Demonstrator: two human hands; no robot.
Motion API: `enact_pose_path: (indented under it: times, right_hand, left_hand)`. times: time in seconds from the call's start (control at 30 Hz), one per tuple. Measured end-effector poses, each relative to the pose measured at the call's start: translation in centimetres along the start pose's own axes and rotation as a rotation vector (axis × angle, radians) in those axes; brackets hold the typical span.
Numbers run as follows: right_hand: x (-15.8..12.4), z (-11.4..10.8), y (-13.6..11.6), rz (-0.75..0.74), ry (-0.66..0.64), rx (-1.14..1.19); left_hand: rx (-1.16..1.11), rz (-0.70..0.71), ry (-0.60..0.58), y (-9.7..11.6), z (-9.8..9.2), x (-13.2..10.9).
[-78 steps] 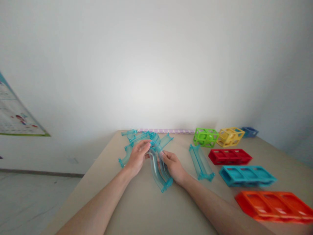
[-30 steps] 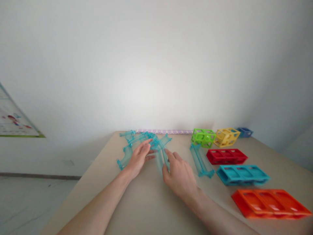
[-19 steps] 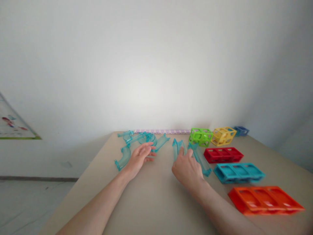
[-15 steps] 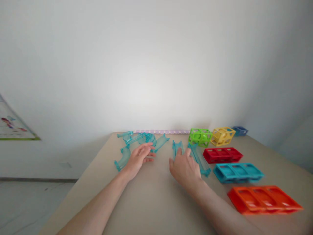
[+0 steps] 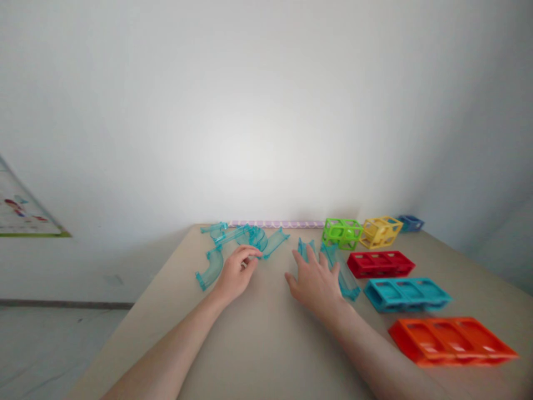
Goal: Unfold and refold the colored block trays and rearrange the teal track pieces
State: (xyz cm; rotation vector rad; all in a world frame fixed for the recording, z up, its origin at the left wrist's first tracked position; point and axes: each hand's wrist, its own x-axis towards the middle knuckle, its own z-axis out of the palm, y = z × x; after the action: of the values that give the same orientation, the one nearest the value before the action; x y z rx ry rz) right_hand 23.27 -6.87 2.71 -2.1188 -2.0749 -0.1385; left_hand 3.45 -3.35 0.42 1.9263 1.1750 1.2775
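My left hand (image 5: 236, 273) is over the left middle of the table, its fingers bent and the thumb drawn close to them, with no object visible inside. Just past its fingertips lies a straight clear-teal track piece (image 5: 276, 243). A curved teal track piece (image 5: 214, 266) is to its left. My right hand (image 5: 316, 279) is open, palm down with fingers spread, over a short teal track piece (image 5: 303, 250) that it partly covers. Right beside that hand, a longer straight teal track piece (image 5: 348, 279) lies on the table; whether the fingers touch it I cannot tell.
More teal track pieces (image 5: 233, 234) lie at the far left. Along the right are green (image 5: 342, 233), yellow (image 5: 381, 232) and dark blue (image 5: 411, 223) open frame blocks, then red (image 5: 381, 264), teal (image 5: 408, 294) and orange (image 5: 452, 341) three-part frames. A wall stands behind the table.
The fingers of my left hand have curled in toward the thumb. My right hand's fingers have spread apart over the short track piece. The pieces have stayed in place.
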Motion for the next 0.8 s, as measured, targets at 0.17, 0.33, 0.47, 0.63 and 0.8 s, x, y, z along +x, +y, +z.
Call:
enact_pose_path:
  times: [0.17, 0.33, 0.47, 0.63, 0.8]
  right_hand:
    - [0.0, -0.7, 0.3, -0.012, -0.03, -0.005]
    - [-0.1, -1.0, 0.4, 0.004, -0.045, 0.019]
    - [0.1, -1.0, 0.7, 0.026, 0.006, 0.059]
    - [0.4, -1.5, 1.2, 0.096, 0.008, 0.101]
    - [0.5, -1.9, 1.5, 0.141, -0.013, 0.077]
  left_hand:
    - [-0.013, -0.013, 0.035, 0.1, -0.1, 0.0]
    - [-0.01, -0.015, 0.046, -0.3, -0.1, 0.1]
    - [-0.005, -0.018, 0.07, -0.7, -0.1, 0.2]
    - [-0.008, -0.024, 0.079, -0.8, -0.2, 0.2]
    - [-0.018, -0.024, 0.086, -0.9, -0.2, 0.2]
